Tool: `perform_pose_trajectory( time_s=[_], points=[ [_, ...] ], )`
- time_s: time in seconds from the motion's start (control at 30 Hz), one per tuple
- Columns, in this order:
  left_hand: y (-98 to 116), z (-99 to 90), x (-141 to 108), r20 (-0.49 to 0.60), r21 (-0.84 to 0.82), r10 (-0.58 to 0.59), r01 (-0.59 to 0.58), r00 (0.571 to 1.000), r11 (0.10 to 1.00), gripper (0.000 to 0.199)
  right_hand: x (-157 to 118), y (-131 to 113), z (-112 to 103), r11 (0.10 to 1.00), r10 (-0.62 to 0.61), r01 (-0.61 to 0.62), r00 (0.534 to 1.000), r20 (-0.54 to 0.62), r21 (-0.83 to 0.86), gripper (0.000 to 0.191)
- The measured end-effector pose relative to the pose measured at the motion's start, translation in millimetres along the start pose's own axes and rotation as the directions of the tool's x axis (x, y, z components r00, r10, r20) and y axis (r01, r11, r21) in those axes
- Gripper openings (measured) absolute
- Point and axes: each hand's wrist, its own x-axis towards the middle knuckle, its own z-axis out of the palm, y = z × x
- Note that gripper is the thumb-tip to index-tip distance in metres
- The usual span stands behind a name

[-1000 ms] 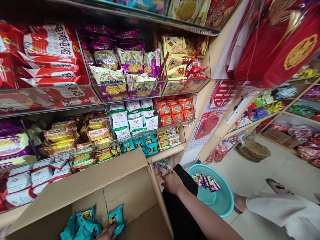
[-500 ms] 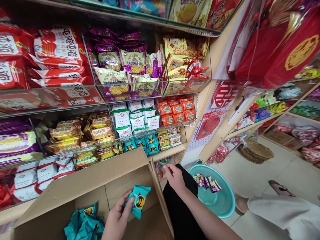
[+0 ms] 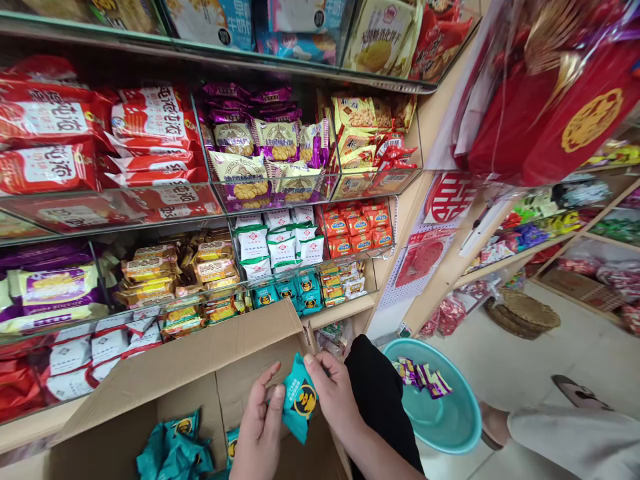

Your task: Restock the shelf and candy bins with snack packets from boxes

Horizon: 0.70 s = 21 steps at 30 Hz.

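Note:
A teal snack packet (image 3: pixel 300 400) with a round black and yellow print is held above an open cardboard box (image 3: pixel 175 373). My right hand (image 3: pixel 333 387) pinches its upper right corner between thumb and fingers. At the packet's left edge is my left hand (image 3: pixel 263 420), its thumb against the packet and its fingers curled behind the edge. More teal packets (image 3: pixel 175 447) lie in a heap at the bottom of the box.
Shelves with glass-fronted bins (image 3: pixel 170 200) of wrapped snacks rise behind the box. To the right, a light teal basin (image 3: pixel 440 420) holds several small purple packets. Red bags (image 3: pixel 550 127) hang at the upper right. Another person's leg (image 3: pixel 575 433) is beside the basin.
My right hand has moved left and down onto the packet, which it now grips. The packet has shifted right with my left hand. The view has shifted slightly.

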Motion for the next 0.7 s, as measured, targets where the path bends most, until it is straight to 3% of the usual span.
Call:
perform_pose_trajectory(
  time_s=[0.17,0.47,0.7],
  points=[
    [-6.3,3.4,-2.4,-0.043,-0.040,-0.039,0.038,0.998,0.999,0.066,-9.7,12.8,10.4,0.993,0.054,-0.045,0.995,-0.083,0.107,0.035],
    [-0.8,4.7,-4.4,-0.023,-0.109,-0.077,0.075,0.997,0.991,0.069,-13.2,12.7,11.7,0.914,0.217,-0.172,0.972,-0.086,0.367,0.036],
    [-4.8,4.2,-4.3,0.016,-0.145,-0.093,0.095,0.996,0.985,0.065,-16.1,15.5,10.8,0.884,0.244,-0.190,0.967,-0.074,0.428,0.035]
  ],
)
